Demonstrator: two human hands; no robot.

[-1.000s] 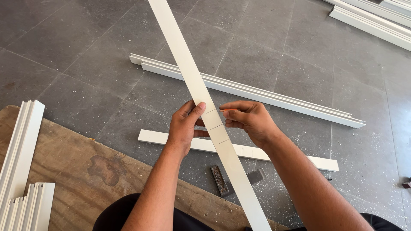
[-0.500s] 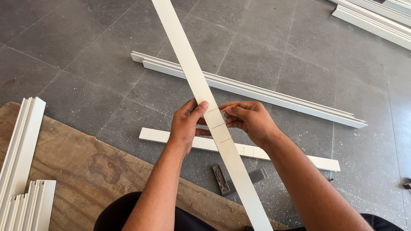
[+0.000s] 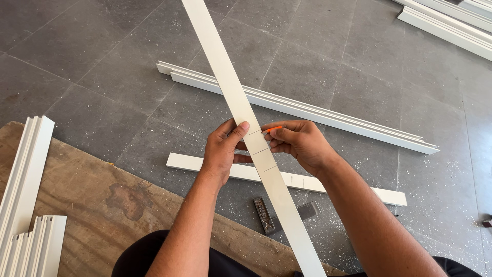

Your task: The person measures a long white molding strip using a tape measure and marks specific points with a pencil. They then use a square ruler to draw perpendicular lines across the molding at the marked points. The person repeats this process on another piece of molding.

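A long flat white strip runs diagonally from the top middle down toward my lap, with short pencil lines drawn across it near my hands. My left hand grips the strip from its left side, thumb on top. My right hand pinches a small orange pencil whose tip touches the strip's right edge.
A shorter white strip with marks lies on the grey tile floor under my hands. A long white moulding lies beyond it. A dark try square rests on the floor. A plywood board and stacked white profiles are at the left.
My hands and the strip have barely shifted. The orange pencil now shows in my right hand at the strip's edge.
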